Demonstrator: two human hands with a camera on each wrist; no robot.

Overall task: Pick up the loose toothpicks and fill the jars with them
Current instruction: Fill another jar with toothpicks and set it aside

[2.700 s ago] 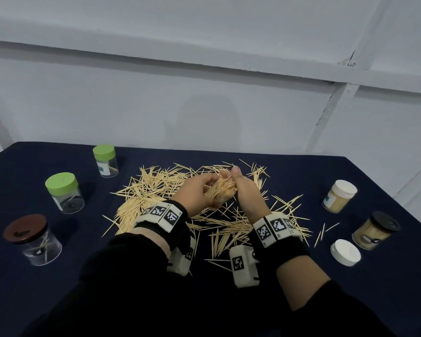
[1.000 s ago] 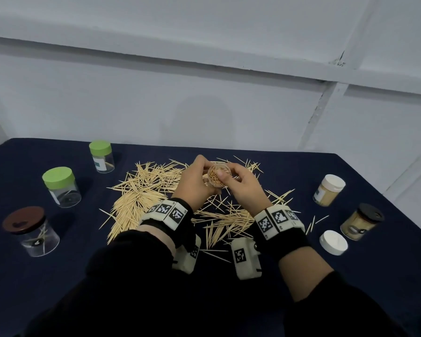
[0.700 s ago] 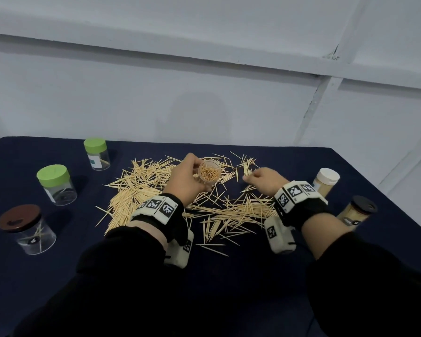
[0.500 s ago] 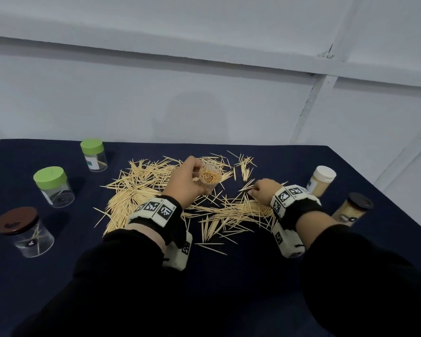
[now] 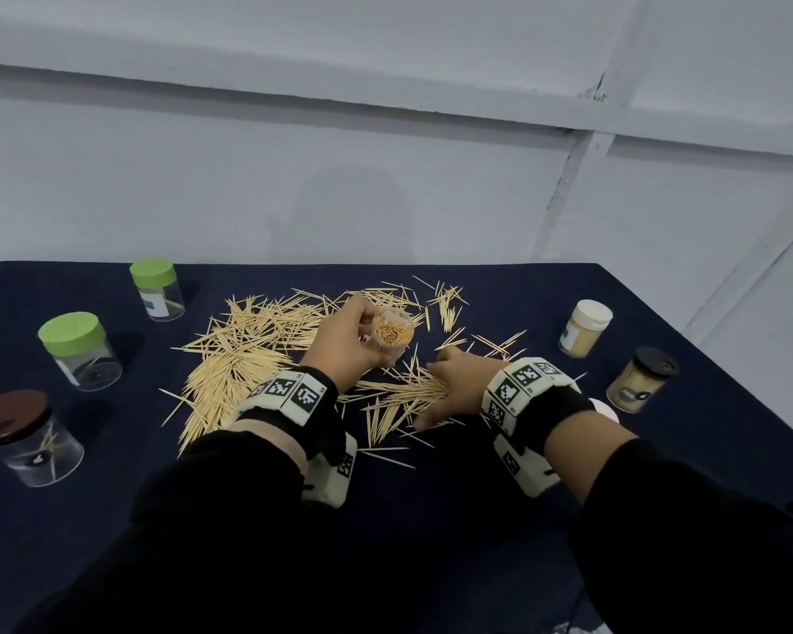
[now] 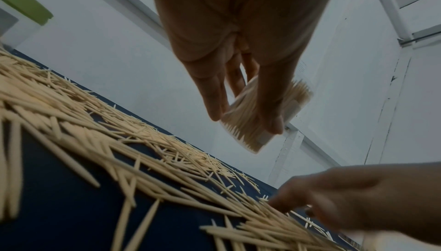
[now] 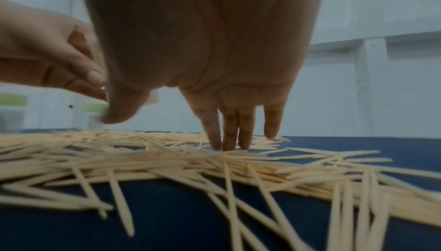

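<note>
Holding a small clear jar (image 5: pixel 391 337) packed with toothpicks, the left hand (image 5: pixel 344 347) hovers above the desk (image 5: pixel 431 519), its fingers (image 6: pixel 212 93) and thumb curled round the jar's wall and the open mouth tipped toward the head camera. The right hand (image 5: pixel 454 386) reaches low and forward just right of it, palm down, with its fingers (image 7: pixel 229 132) nearly straight and their tips pressed onto the loose toothpicks (image 5: pixel 257 354); they grip nothing. These toothpicks lie scattered across the middle of the dark blue desk, thickest to the left of the hands. Both forearms wear black sleeves (image 5: pixel 230 519) and white marker bands (image 5: pixel 289 391). Three lidded jars stand at the left: two with green lids (image 5: pixel 69 334) and one with a brown lid (image 5: pixel 8 416). At the right stand a white-lidded jar (image 5: pixel 584 334) and a black-lidded jar (image 5: pixel 642 379), both looking full. A pale round thing (image 5: pixel 607 409) behind the right wrist is mostly hidden, so what it is cannot be told. In the left wrist view the right hand is blurred, and the right wrist view shows the left hand only at its edge.
</note>
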